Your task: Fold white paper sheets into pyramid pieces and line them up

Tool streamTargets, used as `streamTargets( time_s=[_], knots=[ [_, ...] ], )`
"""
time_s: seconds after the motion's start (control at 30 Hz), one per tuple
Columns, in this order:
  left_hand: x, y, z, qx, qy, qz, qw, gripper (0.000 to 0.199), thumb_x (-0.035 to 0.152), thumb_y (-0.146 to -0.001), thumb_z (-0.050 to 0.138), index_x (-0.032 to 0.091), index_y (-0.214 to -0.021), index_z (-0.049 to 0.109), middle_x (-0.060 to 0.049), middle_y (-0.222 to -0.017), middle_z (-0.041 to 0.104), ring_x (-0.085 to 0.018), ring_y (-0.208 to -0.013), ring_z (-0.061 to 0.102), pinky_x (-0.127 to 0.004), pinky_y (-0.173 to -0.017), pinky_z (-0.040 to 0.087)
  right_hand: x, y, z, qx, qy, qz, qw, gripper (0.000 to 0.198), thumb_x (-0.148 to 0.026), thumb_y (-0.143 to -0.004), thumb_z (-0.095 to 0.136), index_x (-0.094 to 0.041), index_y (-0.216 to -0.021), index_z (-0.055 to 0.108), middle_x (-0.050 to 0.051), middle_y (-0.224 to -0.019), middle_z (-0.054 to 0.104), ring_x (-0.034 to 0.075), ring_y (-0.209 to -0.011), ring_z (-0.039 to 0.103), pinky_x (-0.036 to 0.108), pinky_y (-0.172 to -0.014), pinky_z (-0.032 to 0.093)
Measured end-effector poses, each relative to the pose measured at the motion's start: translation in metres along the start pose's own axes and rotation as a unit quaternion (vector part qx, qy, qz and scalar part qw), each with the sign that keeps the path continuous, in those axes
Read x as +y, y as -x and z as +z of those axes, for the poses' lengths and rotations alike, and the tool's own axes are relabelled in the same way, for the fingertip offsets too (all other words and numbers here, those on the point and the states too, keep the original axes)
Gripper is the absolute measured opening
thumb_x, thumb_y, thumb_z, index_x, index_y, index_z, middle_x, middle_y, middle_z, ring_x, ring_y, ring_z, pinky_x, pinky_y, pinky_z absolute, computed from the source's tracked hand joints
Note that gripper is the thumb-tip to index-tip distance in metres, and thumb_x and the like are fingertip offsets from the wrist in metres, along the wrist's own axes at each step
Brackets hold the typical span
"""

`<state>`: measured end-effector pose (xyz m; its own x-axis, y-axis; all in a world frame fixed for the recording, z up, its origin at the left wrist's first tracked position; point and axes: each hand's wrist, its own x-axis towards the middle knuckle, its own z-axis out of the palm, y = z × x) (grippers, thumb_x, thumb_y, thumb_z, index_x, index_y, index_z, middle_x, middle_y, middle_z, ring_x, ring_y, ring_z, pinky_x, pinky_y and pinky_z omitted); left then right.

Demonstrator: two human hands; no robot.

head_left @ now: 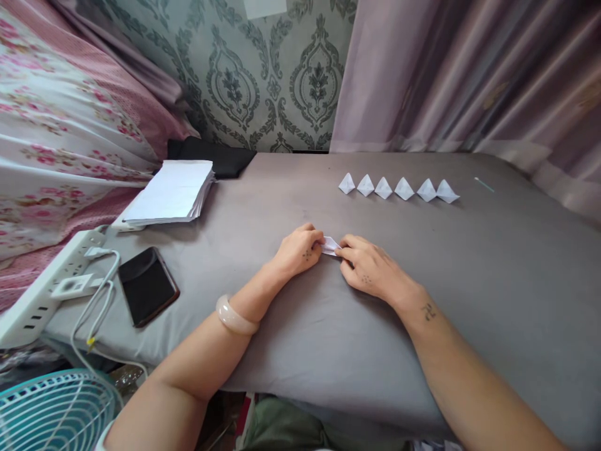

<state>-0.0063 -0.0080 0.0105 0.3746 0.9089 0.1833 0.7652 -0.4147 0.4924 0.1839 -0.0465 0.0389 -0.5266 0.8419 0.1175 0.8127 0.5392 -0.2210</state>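
You are leaning your forearms over a gray cloth surface [277, 200] and are holding a small folded paper [330, 245] between your two hands, near the middle of the view. Your left hand [302, 250] is closing its thumb and fingers on the paper's left end, and your right hand [370, 266] is pinching the right end with its fingertips. The white paper is bridging the short gap between them, its middle showing and its ends partly hidden by your fingers. A pale bangle [235, 316] is circling your left forearm near the wrist.

Beyond your right hand, well apart from it, six white folded shapes [404, 189] are standing in a row, the two rightmost sitting closest together. Farther right, a thin swab [484, 184] is lying alone. Over to the left, a stack of white paper [173, 191] is resting beside a black item [211, 156]. Nearer you, a dark-screened phone [148, 285] is lying beside a white power strip [44, 295].
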Motion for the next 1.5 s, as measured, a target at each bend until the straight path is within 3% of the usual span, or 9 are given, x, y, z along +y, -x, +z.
streamTargets(
  time_s=[0.27, 0.53, 0.7, 0.8, 0.93, 1.0, 1.1, 1.27, 1.5],
  knots=[
    [0.007, 0.001, -0.010, -0.029, -0.021, 0.008, 0.999, 0.021, 0.021, -0.080, 0.052, 0.019, -0.092, 0.069, -0.007, -0.098, 0.064, -0.018, -0.078, 0.061, -0.028, -0.069, 0.047, -0.002, -0.001, 0.005, 0.013, -0.025, 0.064, 0.998, 0.026, -0.013, -0.086, 0.043, -0.016, -0.100, 0.065, 0.008, -0.106, 0.061, 0.018, -0.094, 0.057, 0.029, -0.075, 0.041],
    [0.002, -0.009, -0.006, -0.028, -0.009, 0.008, 1.000, 0.026, 0.031, -0.090, 0.048, 0.018, -0.088, 0.071, -0.009, -0.094, 0.065, -0.019, -0.078, 0.061, -0.029, -0.072, 0.047, 0.001, -0.005, 0.007, 0.026, -0.045, 0.069, 0.996, 0.024, -0.015, -0.086, 0.046, -0.017, -0.102, 0.064, 0.008, -0.104, 0.062, 0.018, -0.095, 0.057, 0.028, -0.078, 0.040],
    [-0.002, -0.013, -0.007, -0.026, 0.092, -0.045, 0.994, 0.024, 0.035, -0.082, 0.059, 0.015, -0.083, 0.073, -0.007, -0.084, 0.066, -0.017, -0.072, 0.059, -0.028, -0.070, 0.045, 0.006, -0.005, 0.009, 0.044, -0.071, 0.069, 0.994, 0.022, -0.023, -0.092, 0.046, -0.019, -0.095, 0.067, 0.005, -0.098, 0.065, 0.015, -0.086, 0.059, 0.026, -0.074, 0.040],
    [-0.002, -0.011, -0.009, -0.006, 0.265, -0.079, 0.961, 0.031, 0.040, -0.085, 0.056, 0.013, -0.087, 0.072, -0.005, -0.079, 0.067, -0.015, -0.072, 0.059, -0.026, -0.070, 0.046, 0.001, -0.004, 0.013, 0.091, -0.053, 0.065, 0.992, 0.023, -0.027, -0.095, 0.046, -0.022, -0.097, 0.069, 0.004, -0.094, 0.067, 0.015, -0.083, 0.060, 0.025, -0.070, 0.039],
    [0.004, -0.004, -0.012, 0.044, 0.513, -0.100, 0.851, 0.040, 0.039, -0.084, 0.060, 0.016, -0.116, 0.062, -0.005, -0.089, 0.068, -0.014, -0.080, 0.062, -0.027, -0.077, 0.049, -0.013, -0.002, 0.016, 0.177, 0.015, 0.041, 0.983, 0.026, -0.028, -0.097, 0.043, -0.022, -0.096, 0.068, 0.004, -0.087, 0.068, 0.014, -0.078, 0.060, 0.026, -0.067, 0.036],
    [0.009, -0.002, -0.013, 0.052, 0.581, -0.124, 0.803, 0.047, 0.036, -0.083, 0.064, 0.017, -0.125, 0.054, -0.006, -0.093, 0.068, -0.014, -0.083, 0.064, -0.029, -0.079, 0.051, -0.019, -0.002, 0.016, 0.204, 0.047, 0.026, 0.977, 0.029, -0.027, -0.098, 0.041, -0.021, -0.095, 0.068, 0.005, -0.084, 0.067, 0.015, -0.078, 0.060, 0.026, -0.068, 0.035],
    [0.015, 0.000, -0.013, 0.043, 0.632, -0.164, 0.756, 0.039, 0.032, -0.081, 0.068, 0.014, -0.113, 0.059, -0.009, -0.096, 0.067, -0.014, -0.081, 0.064, -0.028, -0.076, 0.052, -0.026, -0.001, 0.016, 0.232, 0.074, 0.018, 0.970, 0.030, -0.026, -0.098, 0.039, -0.020, -0.092, 0.068, 0.005, -0.082, 0.067, 0.015, -0.075, 0.060, 0.027, -0.068, 0.034],
    [0.021, 0.001, -0.011, 0.030, 0.665, -0.165, 0.727, 0.024, 0.033, -0.082, 0.066, 0.011, -0.091, 0.063, -0.010, -0.087, 0.068, -0.015, -0.079, 0.066, -0.026, -0.071, 0.052, -0.035, 0.000, 0.017, 0.239, 0.086, 0.006, 0.967, 0.030, -0.025, -0.098, 0.039, -0.020, -0.092, 0.068, 0.005, -0.081, 0.067, 0.015, -0.075, 0.060, 0.027, -0.069, 0.035],
    [0.019, -0.001, -0.006, 0.094, 0.649, -0.175, 0.735, 0.021, 0.033, -0.085, 0.063, 0.011, -0.085, 0.060, -0.006, -0.075, 0.068, -0.017, -0.073, 0.068, -0.028, -0.069, 0.053, -0.041, -0.001, 0.024, 0.192, 0.088, 0.011, 0.977, 0.028, -0.025, -0.097, 0.040, -0.019, -0.096, 0.067, 0.005, -0.079, 0.068, 0.016, -0.071, 0.061, 0.029, -0.063, 0.031]
  ],
)
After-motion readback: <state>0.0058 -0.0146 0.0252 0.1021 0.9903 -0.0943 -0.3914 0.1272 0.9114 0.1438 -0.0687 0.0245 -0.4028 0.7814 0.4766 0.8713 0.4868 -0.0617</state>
